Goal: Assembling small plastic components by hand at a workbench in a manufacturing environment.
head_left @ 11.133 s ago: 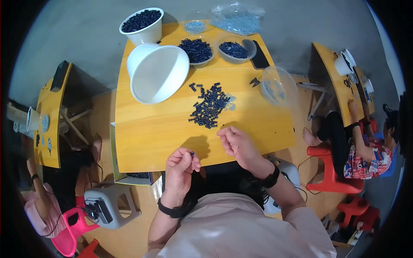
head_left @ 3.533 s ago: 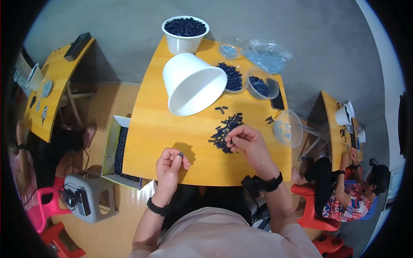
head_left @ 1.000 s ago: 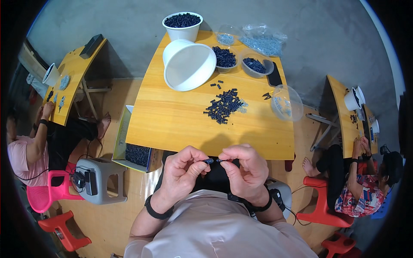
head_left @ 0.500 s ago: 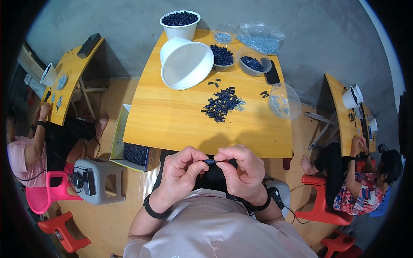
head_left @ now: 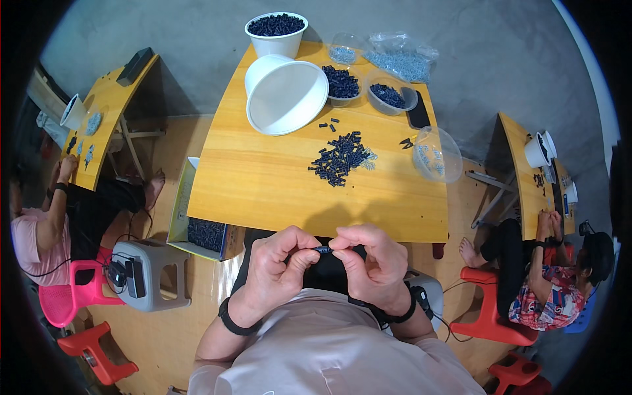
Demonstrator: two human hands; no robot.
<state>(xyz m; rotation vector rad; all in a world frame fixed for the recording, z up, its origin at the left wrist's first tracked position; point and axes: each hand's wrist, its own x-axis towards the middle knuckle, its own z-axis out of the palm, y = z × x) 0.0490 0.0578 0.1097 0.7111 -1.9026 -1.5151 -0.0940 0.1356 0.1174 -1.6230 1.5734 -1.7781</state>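
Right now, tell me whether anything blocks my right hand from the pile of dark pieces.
Nothing visible does; a stretch of table lies between the right hand, pinching a small dark piece, and the pile. The tipped white bucket sits beyond, to the left.

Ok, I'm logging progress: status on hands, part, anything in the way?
Left hand, right hand: fingertip grip on small dark part. Dark pile on table, away from hands. Nothing seen blocking.
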